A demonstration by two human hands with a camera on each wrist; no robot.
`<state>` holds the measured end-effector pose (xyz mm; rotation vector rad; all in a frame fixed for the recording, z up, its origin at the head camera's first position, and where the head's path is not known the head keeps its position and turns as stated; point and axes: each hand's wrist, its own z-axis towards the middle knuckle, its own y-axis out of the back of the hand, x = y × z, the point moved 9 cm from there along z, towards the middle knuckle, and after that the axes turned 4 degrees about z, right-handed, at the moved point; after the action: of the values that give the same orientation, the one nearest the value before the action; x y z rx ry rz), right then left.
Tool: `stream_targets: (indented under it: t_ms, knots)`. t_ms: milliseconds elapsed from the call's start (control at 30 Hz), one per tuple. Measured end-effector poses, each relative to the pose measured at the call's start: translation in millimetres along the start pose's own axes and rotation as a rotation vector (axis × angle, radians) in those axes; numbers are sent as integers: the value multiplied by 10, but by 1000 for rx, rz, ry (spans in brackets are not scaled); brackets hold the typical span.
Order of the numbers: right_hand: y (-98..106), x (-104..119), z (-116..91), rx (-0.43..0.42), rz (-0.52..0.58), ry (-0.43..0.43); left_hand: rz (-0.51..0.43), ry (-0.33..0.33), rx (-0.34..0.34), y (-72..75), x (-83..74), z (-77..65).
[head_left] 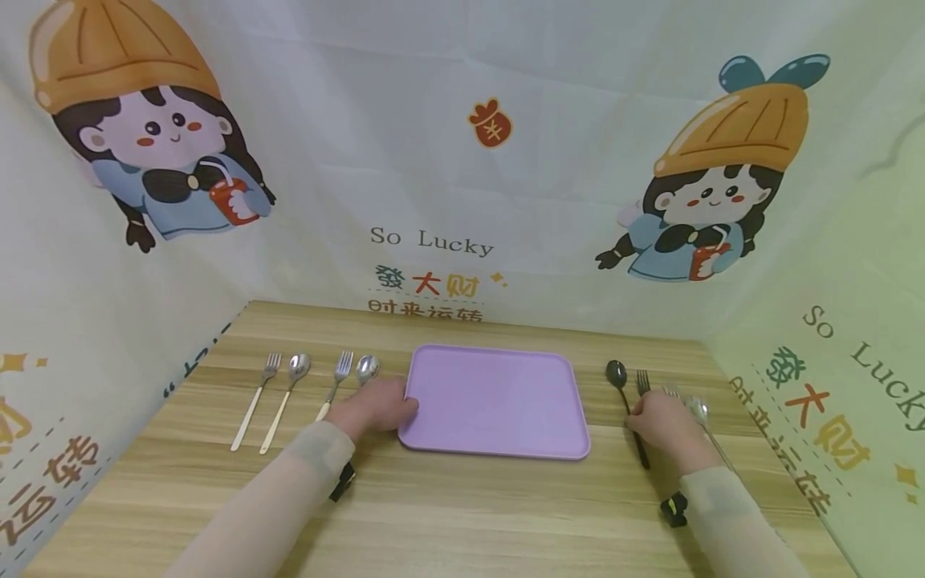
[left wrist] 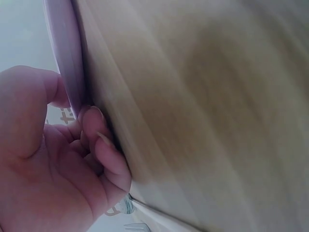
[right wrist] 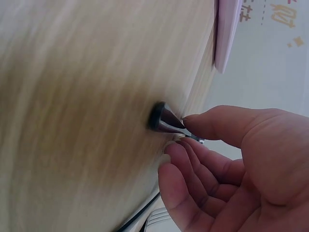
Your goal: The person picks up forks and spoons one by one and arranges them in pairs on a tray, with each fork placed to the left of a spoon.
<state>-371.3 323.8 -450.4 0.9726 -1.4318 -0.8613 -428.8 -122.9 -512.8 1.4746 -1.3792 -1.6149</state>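
A lilac rectangular tray (head_left: 495, 401) lies flat on the wooden table. At its left edge is my left hand (head_left: 379, 404); in the left wrist view the thumb (left wrist: 58, 89) is on the tray's rim (left wrist: 67, 53) and the curled fingers are under it. To the tray's right, my right hand (head_left: 668, 425) pinches the handle of a black spoon (head_left: 617, 373) between thumb and fingers. The dark handle end (right wrist: 164, 118) shows at the fingertips in the right wrist view. A black fork (head_left: 643, 381) is partly hidden under this hand.
Left of the tray lie two forks (head_left: 270, 368) (head_left: 343, 367) and two spoons (head_left: 299, 368) (head_left: 368, 368), the inner pair partly behind the left hand. Beyond the right hand are a silver spoon (head_left: 698, 408) and a silver fork (head_left: 672, 393). Printed cloth (head_left: 549, 241) walls surround the table.
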Motion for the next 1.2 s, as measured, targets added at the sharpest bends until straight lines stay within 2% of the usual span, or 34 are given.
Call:
stream_targets:
  t_ms: [100, 300, 467, 567, 733, 800, 867, 933, 1033, 1100, 1200]
  knots:
    - [-24, -35, 40, 5, 10, 0, 8, 1, -3, -24, 31, 29]
    - [-231, -335, 268, 5, 5, -12, -12, 9, -6, -25, 34, 20]
    - [-180, -244, 174, 16, 45, -39, -30, 19, 10, -13, 23, -21]
    - [-173, -248, 178, 26, 48, -61, -20, 0, 12, 63, -72, -103]
    - [-277, -470, 370, 22, 42, -46, -14, -9, 15, 182, -223, -235]
    - [-298, -510, 409, 19, 46, -23, -12, -6, 16, 160, -197, -205]
    - [-308, -533, 426, 11, 47, -25, 8, -33, 12, 88, -125, -120]
    - [-306, -517, 409, 10, 38, -19, 21, -41, 15, 70, -115, -98]
    - [-307, -520, 400, 11, 33, -40, 28, -53, 16, 78, -142, -111]
    - [-323, -539, 415, 18, 38, -44, 22, -35, 24, 134, -209, -179]
    - [-358, -613, 479, 13, 58, -52, 29, -44, 6, 84, -144, -112]
